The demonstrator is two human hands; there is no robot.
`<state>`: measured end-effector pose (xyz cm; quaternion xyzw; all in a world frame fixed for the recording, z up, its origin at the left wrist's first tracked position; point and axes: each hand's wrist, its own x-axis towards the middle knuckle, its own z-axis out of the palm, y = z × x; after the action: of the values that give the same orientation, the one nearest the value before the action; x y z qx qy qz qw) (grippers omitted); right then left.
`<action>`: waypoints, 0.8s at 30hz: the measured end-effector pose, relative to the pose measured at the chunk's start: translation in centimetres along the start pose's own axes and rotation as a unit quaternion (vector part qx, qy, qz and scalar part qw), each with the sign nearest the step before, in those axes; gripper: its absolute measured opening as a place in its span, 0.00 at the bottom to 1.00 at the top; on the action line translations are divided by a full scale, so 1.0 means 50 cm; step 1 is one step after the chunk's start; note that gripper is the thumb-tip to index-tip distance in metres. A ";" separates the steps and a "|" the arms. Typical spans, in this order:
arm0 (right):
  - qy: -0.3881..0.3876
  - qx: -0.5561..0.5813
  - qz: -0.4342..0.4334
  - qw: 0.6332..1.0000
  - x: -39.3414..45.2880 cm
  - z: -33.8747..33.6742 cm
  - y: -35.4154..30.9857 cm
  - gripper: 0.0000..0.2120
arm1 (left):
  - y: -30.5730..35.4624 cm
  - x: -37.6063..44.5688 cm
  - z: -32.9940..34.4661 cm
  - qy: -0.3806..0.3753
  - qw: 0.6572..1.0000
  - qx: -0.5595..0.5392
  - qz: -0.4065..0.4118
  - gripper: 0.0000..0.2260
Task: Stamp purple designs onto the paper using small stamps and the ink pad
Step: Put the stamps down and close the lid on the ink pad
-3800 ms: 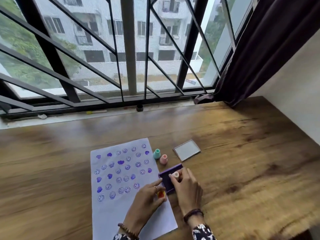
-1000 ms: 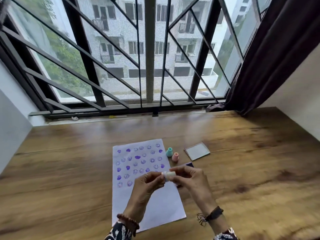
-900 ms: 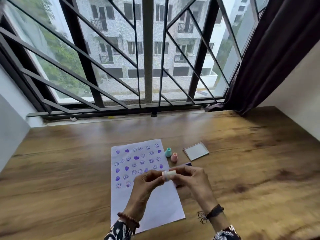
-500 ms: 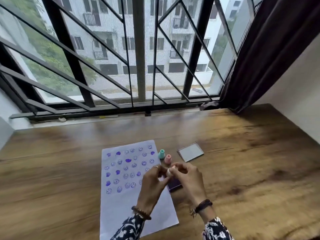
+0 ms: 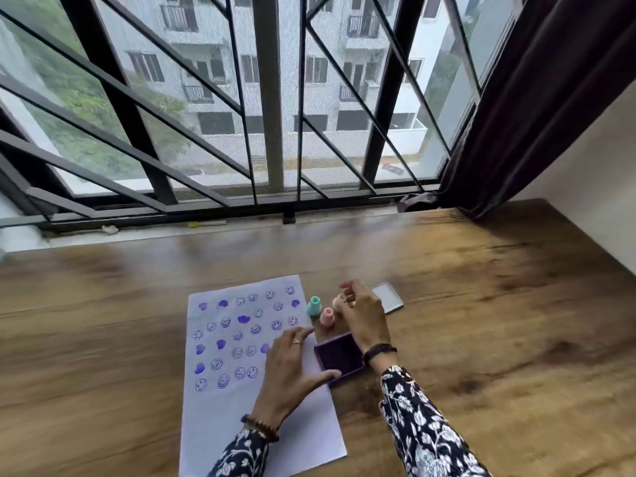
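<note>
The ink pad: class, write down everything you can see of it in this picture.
The ink pad is a small, dark purple square with a slightly paler rim, lying flat and uncovered on the wooden table, just off the right edge of the paper. The left hand has its thumb at the pad's near edge. The right hand reaches over its far corner towards the stamps, wrist above the pad; actual contact cannot be told.

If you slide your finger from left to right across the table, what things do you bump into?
Paper → left hand → teal stamp → pink stamp → ink pad → right hand → lid.
</note>
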<state>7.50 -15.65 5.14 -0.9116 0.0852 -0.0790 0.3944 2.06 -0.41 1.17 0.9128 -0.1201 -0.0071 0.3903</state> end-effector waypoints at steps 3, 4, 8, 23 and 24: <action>-0.011 0.010 0.000 1.000 -0.001 0.004 0.011 0.13 | -0.012 -0.003 0.007 -0.035 0.998 0.051 0.021 0.41; -0.006 0.015 0.000 1.000 -0.004 0.002 0.015 0.14 | -0.013 -0.003 0.007 -0.040 0.997 0.059 0.024 0.41; 0.057 0.027 0.031 0.998 -0.017 -0.020 0.048 0.14 | -0.019 -0.001 0.008 -0.039 0.997 0.066 0.032 0.39; 0.030 -0.115 0.105 0.987 -0.014 -0.050 0.080 0.50 | -0.011 -0.006 0.005 -0.032 0.997 0.065 0.030 0.33; 0.034 -0.108 0.092 0.989 -0.018 -0.057 0.078 0.50 | -0.011 -0.006 0.005 -0.032 0.997 0.065 0.030 0.33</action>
<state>5.67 -20.08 4.14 -0.9339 0.1895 -0.0635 0.2965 1.87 -0.16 0.58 0.9316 -0.1599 -0.0170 0.3259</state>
